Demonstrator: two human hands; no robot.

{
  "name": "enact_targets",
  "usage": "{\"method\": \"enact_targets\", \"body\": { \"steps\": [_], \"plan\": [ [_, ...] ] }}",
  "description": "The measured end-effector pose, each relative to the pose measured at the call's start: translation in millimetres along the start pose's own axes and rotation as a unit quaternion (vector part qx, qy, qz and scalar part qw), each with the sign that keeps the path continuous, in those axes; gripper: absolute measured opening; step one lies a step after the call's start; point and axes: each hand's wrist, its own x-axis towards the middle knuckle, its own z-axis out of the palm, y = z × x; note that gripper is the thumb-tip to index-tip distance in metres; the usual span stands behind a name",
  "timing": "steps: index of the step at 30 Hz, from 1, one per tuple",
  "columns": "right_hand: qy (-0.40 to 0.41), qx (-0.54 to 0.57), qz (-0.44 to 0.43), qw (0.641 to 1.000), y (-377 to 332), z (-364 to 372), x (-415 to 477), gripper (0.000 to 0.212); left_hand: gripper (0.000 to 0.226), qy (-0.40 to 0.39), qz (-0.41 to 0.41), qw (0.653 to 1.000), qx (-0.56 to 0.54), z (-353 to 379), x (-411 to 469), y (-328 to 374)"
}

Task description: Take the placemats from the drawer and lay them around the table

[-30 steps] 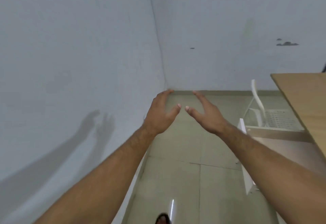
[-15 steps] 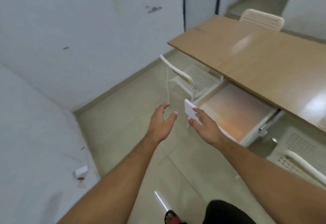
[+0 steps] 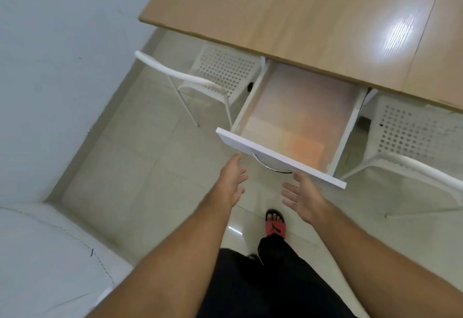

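Drawer (image 3: 295, 117) is pulled out from under the wooden table (image 3: 313, 16), centre of frame: white sides and front panel, curved metal handle (image 3: 271, 167) under the front edge. Its pale liner has an orange tint; can't tell if that's the placemats. Long axis runs from lower left to upper right, the open end facing the person. Left hand (image 3: 229, 182) and right hand (image 3: 302, 196) are apart, fingers spread, holding nothing, just below the front panel. White perforated chairs (image 3: 220, 72) on both sides.
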Motion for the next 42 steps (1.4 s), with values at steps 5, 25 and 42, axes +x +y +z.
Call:
{"method": "enact_targets", "body": {
  "steps": [5, 25, 42],
  "plan": [
    [0.030, 0.185, 0.038, 0.982, -24.7, 10.2, 26.0, 0.032, 0.069, -0.026, -0.051, 0.991, -0.118, 29.2, 41.6, 41.3],
    [0.116, 0.217, -0.102, 0.964, -202.8, 30.0, 67.8, 0.031, 0.077, -0.151, -0.070, 0.984, -0.056, 138.8, 131.4, 220.0],
    [0.100, -0.005, -0.181, 0.978, -238.8, 10.7, 70.9, 0.049, 0.068, -0.185, 0.030, 0.980, 0.062, 179.9, 125.1, 228.9]
  ]
}}
